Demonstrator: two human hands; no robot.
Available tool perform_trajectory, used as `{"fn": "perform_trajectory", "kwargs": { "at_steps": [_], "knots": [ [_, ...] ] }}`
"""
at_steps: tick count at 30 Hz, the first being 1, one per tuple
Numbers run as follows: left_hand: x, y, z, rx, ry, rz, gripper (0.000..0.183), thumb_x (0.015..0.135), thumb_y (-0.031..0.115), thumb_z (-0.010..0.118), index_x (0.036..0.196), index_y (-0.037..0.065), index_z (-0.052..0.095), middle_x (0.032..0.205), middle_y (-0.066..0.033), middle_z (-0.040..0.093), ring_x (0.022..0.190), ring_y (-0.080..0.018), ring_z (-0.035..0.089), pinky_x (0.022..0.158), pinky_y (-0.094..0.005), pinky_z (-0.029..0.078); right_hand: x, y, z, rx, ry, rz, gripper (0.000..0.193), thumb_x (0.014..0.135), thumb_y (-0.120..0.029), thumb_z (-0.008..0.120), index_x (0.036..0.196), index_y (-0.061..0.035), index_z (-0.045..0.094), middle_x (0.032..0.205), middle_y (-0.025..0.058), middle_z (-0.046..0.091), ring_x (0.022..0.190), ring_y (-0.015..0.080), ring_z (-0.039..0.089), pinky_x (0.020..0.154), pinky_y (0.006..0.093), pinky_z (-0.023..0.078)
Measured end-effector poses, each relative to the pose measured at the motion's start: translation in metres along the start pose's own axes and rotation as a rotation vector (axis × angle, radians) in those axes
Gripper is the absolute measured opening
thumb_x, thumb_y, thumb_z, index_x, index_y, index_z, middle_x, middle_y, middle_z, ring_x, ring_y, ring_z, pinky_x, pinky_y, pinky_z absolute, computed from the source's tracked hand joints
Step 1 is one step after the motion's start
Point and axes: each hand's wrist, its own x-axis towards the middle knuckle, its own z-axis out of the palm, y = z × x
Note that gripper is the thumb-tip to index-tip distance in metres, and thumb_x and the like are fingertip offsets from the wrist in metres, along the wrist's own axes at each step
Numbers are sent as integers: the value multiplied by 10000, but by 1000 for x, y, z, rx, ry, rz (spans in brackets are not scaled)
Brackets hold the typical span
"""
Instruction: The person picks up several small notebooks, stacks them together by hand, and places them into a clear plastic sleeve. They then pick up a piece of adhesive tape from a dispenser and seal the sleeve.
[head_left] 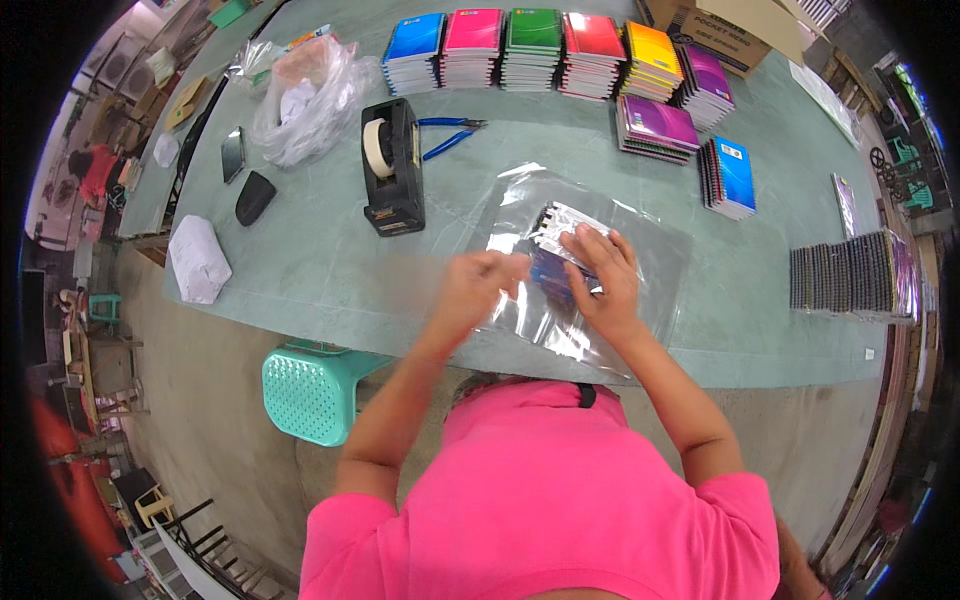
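Observation:
Close in front of me, a clear plastic sheet [655, 250] is spread on the table. On it lies a small spiral notebook or stack [552, 270], with a white strip and dark binding at its far side and blue-purple lower down. My right hand [608, 285] rests over it, fingers stretched and thumb apart, pressing the plastic down. Just left of the notebook, my left hand [478, 292] is raised with fingertips pinched together. Slight blur hides what, if anything, is between them. Left of the sheet stands a black tape dispenser [405, 170] with a pale roll.
Blue-handled pliers [448, 145] lie beside the dispenser. Several notebook stacks [533, 50] line the far side, with a cardboard box [720, 35] behind. A tall spiral-bound pile [850, 275] stands right. Plastic bags [305, 110] lie far left. A teal stool [312, 392] stands below the table edge.

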Motion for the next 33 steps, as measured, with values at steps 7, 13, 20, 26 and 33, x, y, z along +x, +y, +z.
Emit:
{"fn": "perform_trajectory", "kwargs": {
  "at_steps": [7,13,20,26,33],
  "knots": [
    [19,-22,53,295,197,228,348,773,341,709,676,22,611,500,-32,519,440,-101,445,437,-284,371,-1,0,-7,4,-53,11,549,725,-133,685,1224,-36,479,1144,39,618,1159,215,506,1007,387,302],
    [26,-62,35,383,172,290,353,668,234,793,862,27,584,791,-71,605,624,-145,536,551,-296,429,25,-9,-14,-9,-99,246,523,700,-262,730,1129,-27,545,1059,129,625,1092,271,518,924,390,368],
    [71,-15,28,469,-66,619,787,541,149,843,1213,80,438,1041,-79,562,920,-236,551,807,-363,446,40,25,-44,400,-502,1006,689,832,-565,524,1205,13,483,1032,203,593,720,293,653,601,371,538],
    [45,41,119,549,-460,844,699,524,91,803,1143,50,481,1098,-116,548,1095,-305,493,963,-426,367,-32,39,-105,1126,-116,1153,486,905,-495,459,1143,-81,554,1048,66,584,879,143,582,700,302,509],
    [2,69,232,549,-840,1283,536,636,143,736,1131,104,535,1269,-184,405,1217,-399,347,1031,-495,287,-112,79,-217,-294,291,996,597,827,-511,557,1231,-73,519,1263,172,496,1150,278,498,931,378,399]
  ]
}}
